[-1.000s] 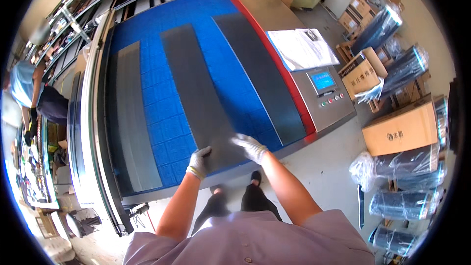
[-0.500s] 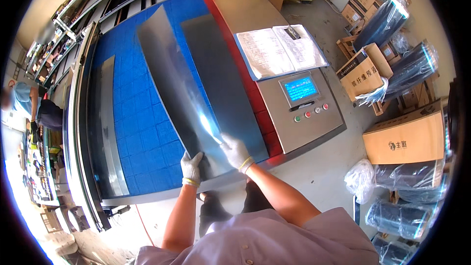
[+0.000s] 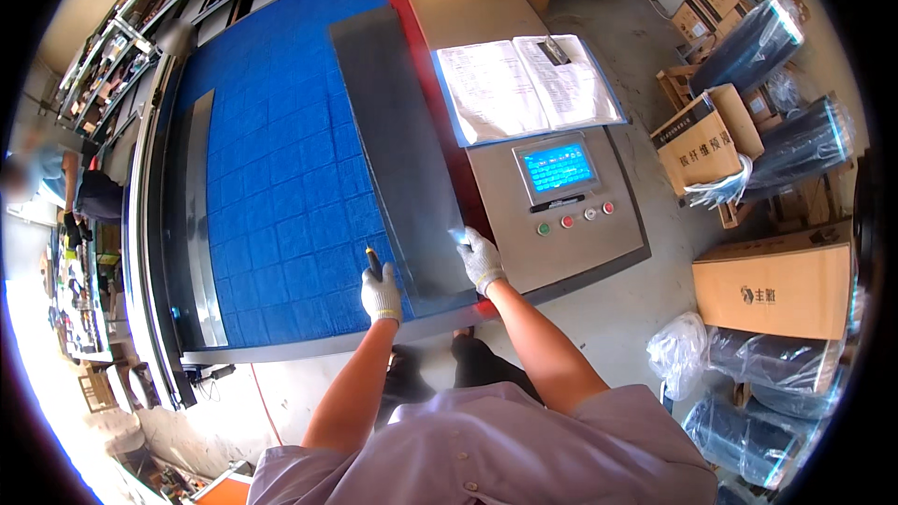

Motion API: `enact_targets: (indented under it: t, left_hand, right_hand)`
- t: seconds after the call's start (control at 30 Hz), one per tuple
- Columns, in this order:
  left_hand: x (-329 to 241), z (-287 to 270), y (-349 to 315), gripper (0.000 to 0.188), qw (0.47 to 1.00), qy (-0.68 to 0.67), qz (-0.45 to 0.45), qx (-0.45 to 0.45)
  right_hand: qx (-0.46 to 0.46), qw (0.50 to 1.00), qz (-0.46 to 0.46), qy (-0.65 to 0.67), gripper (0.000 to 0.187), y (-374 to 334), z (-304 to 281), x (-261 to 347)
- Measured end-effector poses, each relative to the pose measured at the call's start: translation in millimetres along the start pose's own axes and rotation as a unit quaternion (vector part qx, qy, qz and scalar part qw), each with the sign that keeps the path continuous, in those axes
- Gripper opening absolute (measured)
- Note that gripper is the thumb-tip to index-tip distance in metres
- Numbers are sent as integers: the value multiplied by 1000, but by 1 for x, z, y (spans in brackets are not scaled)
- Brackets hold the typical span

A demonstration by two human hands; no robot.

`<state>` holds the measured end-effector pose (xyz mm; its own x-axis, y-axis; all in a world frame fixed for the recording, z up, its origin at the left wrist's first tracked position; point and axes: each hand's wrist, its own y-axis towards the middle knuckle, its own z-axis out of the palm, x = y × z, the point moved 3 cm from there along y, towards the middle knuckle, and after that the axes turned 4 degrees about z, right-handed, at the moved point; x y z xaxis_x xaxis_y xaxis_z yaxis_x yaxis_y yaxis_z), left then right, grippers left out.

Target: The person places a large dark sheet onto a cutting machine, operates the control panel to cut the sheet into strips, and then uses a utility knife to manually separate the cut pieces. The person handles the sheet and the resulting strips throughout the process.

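Observation:
A long dark glossy sheet [image 3: 398, 150] lies lengthwise on the blue tiled bed [image 3: 281, 168] of a wide machine, along the red strip [image 3: 426, 65]. My left hand [image 3: 381, 297], in a white knit glove, is closed around a short dark tool [image 3: 373, 262] with a yellow tip, above the bed just left of the sheet. Its exact kind does not show. My right hand [image 3: 484, 264], gloved too, is closed at the sheet's near right edge. A pale bluish patch shows at its fingertips, too blurred to name.
A narrow grey strip [image 3: 198, 224] lies at the bed's left, beside a long rail [image 3: 150, 224]. Right of the bed are an open clipboard folder [image 3: 524, 84] and a lit control screen [image 3: 558, 168]. Cartons [image 3: 772, 285] and wrapped rolls [image 3: 748, 51] stand farther right. Another person [image 3: 89, 182] works at far left.
The raised sheet no longer spans the bed's middle; one dark sheet shows at the right. My right hand has moved right. A dark, yellow-tipped tool now shows in my left hand.

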<state>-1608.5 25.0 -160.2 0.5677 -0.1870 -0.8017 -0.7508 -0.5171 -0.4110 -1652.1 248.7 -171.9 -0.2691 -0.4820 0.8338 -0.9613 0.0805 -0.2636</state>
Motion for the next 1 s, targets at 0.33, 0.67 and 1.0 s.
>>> enact_targets:
  t: [0.33, 0.67, 1.0]
  left_hand:
    - [-38, 36, -45, 21, 930, 236, 242, 145]
    - [12, 4, 25, 53, 973, 222, -23, 60]
    - [21, 19, 37, 56, 976, 167, -79, 115]
  right_hand:
    - [92, 977, 100, 164, 51, -45, 35, 56]
    - [-76, 992, 93, 31, 49, 21, 20, -43]
    - [-66, 991, 118, -2, 51, -11, 22, 1]
